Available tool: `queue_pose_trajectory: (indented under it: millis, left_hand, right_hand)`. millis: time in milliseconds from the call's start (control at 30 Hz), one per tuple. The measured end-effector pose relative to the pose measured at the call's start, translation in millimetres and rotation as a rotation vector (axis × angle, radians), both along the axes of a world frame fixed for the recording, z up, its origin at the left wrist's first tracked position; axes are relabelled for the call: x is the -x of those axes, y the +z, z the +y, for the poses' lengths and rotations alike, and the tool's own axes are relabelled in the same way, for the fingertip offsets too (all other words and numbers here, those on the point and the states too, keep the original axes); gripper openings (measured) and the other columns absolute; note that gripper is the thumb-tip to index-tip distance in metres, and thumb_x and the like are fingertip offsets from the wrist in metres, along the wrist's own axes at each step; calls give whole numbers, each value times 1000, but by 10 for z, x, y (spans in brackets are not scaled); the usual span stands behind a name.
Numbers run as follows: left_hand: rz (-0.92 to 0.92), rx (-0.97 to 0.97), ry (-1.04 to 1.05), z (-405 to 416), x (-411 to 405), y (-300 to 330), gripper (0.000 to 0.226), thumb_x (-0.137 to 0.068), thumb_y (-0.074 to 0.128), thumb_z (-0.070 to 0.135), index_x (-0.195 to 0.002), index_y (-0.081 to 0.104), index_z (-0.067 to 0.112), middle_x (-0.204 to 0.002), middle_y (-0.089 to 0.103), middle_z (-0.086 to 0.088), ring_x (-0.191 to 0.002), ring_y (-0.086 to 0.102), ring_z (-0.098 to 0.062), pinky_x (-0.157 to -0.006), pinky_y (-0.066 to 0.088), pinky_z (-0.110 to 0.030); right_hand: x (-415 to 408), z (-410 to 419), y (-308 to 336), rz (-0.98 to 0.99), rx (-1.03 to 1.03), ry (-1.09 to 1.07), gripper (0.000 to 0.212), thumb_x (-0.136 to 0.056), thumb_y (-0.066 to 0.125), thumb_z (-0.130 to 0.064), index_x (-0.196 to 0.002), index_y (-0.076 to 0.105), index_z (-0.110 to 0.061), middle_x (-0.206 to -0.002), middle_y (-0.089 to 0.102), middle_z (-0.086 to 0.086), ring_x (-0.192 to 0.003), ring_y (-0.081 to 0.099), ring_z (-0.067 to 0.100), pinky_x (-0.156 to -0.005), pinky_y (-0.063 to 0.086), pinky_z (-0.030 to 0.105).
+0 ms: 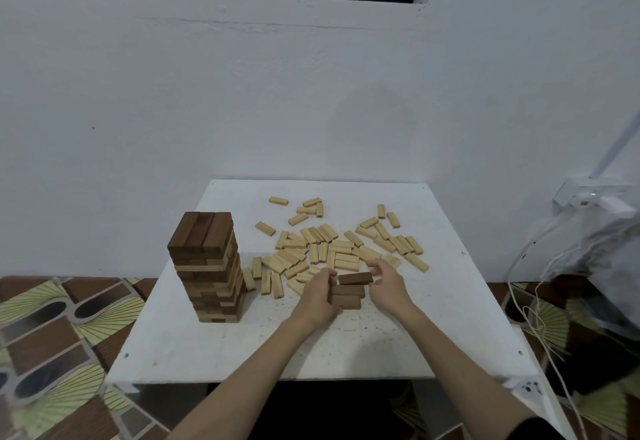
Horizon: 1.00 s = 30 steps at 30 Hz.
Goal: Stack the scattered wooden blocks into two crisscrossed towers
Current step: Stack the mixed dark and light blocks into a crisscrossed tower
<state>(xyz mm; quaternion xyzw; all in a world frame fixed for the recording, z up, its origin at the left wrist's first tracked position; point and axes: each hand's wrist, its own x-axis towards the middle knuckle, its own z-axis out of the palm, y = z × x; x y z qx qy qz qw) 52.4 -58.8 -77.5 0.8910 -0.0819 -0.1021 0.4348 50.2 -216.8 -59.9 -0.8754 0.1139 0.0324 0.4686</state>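
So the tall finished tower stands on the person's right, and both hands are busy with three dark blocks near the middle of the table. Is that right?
Not quite. The head view shows the tall tower on the person's left, not right. The rest holds: the left hand and right hand are at the three dark blocks near the middle of the white table.
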Motion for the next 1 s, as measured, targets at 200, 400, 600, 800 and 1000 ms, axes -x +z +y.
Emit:
queue_pose_trajectory:
  millis: [200,400,600,800,1000]
  left_hand:
    - [16,25,86,-69,12,-3,66,-68,76,4,-124,42,12,-118,47,-7,-102,52,-21,-87,51,-36]
    - [65,105,159,-106,23,36,62,-68,74,-5,-121,44,9,-105,50,-3,-95,56,-21,-78,52,-28]
    - [91,139,182,-132,35,43,60,-71,71,-10,-121,44,8,-92,47,5,-82,50,-12,-66,46,-16]
    - [90,150,185,-129,50,43,57,-74,68,-10,-122,44,8,-92,47,4,-70,44,-4,-56,44,-7]
    - [100,167,203,-129,49,58,53,-77,65,-10,-122,45,8,-88,47,8,-68,45,-3,-55,43,-3]
  right_hand:
    - [62,-35,-68,12,-93,-90,51,-86,52,4,-133,45,-15,-114,49,2,-88,54,15,-71,46,25]
    - [119,3,-173,7,-150,-144,54,-82,58,7,-130,48,-16,-110,52,2,-93,58,19,-83,55,37]
    - [124,-17,-222,-38,-197,-223,47,-82,60,6,-124,55,-15,-104,58,2,-84,61,13,-83,54,31]
    - [134,-17,-268,-60,-228,-234,44,-82,61,7,-120,58,-15,-102,62,-2,-86,61,10,-85,53,30]
    - [135,-18,-291,-69,-267,-261,41,-81,63,5,-115,60,-18,-95,66,-4,-89,63,12,-90,53,34]
